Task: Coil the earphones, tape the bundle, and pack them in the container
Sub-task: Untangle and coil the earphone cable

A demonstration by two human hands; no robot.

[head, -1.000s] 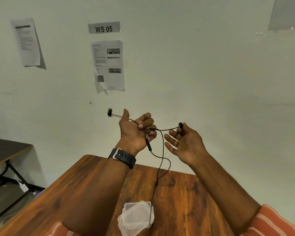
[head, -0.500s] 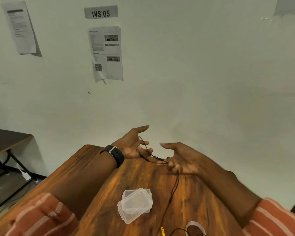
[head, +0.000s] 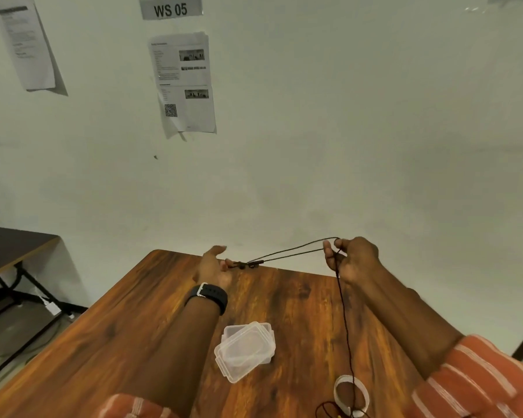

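Black earphones (head: 290, 252) stretch between my two hands above the far edge of the wooden table (head: 133, 336). My left hand (head: 213, 267) pinches the end with the earbuds and the small inline piece. My right hand (head: 352, 257) grips the doubled cable at its bend, and the rest of the cable hangs down from it to the table near a roll of white tape (head: 351, 395). A clear plastic container (head: 244, 349) with its lid on lies on the table between my forearms.
A white wall with taped paper sheets (head: 183, 86) and a "WS 05" sign (head: 170, 8) stands behind the table. A darker table (head: 9, 245) stands at the left, with cables on the floor below.
My right hand has moved to the right and up, pulling the cable taut into a long doubled strand. My left hand stays near the far table edge. The view has tilted down, showing the tape roll.
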